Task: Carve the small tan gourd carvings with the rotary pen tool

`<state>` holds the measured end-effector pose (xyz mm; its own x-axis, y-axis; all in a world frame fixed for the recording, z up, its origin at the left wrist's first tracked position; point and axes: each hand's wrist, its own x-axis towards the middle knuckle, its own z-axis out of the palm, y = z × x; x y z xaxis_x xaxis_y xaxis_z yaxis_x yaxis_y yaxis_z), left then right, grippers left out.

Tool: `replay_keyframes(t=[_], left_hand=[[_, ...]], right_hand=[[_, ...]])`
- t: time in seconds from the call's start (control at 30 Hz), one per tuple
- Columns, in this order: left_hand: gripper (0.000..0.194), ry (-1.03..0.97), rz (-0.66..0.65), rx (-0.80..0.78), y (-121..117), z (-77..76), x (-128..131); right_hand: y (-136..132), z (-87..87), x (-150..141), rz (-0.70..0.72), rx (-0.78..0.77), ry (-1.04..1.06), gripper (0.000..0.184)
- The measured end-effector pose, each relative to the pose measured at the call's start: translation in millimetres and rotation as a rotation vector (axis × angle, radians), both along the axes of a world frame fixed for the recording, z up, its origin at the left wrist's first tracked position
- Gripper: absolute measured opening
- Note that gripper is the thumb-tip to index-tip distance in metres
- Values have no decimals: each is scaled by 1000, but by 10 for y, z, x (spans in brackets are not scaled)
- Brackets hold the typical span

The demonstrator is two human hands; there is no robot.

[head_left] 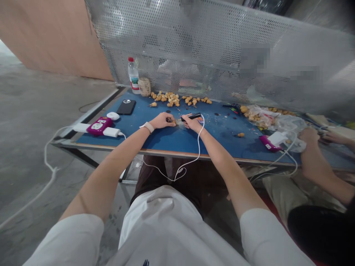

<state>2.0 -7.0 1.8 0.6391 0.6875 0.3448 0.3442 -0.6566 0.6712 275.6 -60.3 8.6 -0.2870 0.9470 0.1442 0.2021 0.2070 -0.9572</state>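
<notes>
Looped across dark trousers [148, 179] and leading up past the right forearm [220, 155] to a black pen-like tool [191, 116], a white cable [199, 142]; clasped on that tool, the right hand [193, 123], fingers closed around the barrel; opposite, the left hand [163, 120], white band [149, 127] at the wrist, fingertips pinched together on a small brownish piece [173, 122], over the blue benchtop [166, 142]; apparently at the stage of working the tool's tip on the piece, though too small to tell whether touching; seemingly calling for a firm left pinch, short controlled strokes on the right, and slack in the cable, the likeliest snag.

Off to the left, a purple power strip [95, 127], near a white rounded object [113, 116] and a dark phone [126, 107], well apart from the hands; to the right, a second purple power strip [269, 144], a lone tan piece [241, 135], plastic bags [291, 123] and a co-worker's hand [309, 136], crowding that side; beyond, tan gourd-like pieces [172, 99] in a loose row, with a jar [144, 87] and red-capped bottle [133, 77] side by side; farthest, a perforated metal screen [194, 55], blocking the back.
</notes>
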Motion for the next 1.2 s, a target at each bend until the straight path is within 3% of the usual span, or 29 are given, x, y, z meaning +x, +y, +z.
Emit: replay_keyframes(t=[0.23,0.53,0.83,1.2], left_hand=[[39,-2,-11,-14,43,-22,1],[42,7,20,-19,27,-24,29],[45,-3,54,-23,-2,-24,39],[47,4,61,1,-9,-12,57]], right_hand=[[15,-95,45,4,39,69,85],[-51,-26,17,1,42,40,85],[26,-108,78,80,83,33,86],[-72,3,36,16,30,-4,84]])
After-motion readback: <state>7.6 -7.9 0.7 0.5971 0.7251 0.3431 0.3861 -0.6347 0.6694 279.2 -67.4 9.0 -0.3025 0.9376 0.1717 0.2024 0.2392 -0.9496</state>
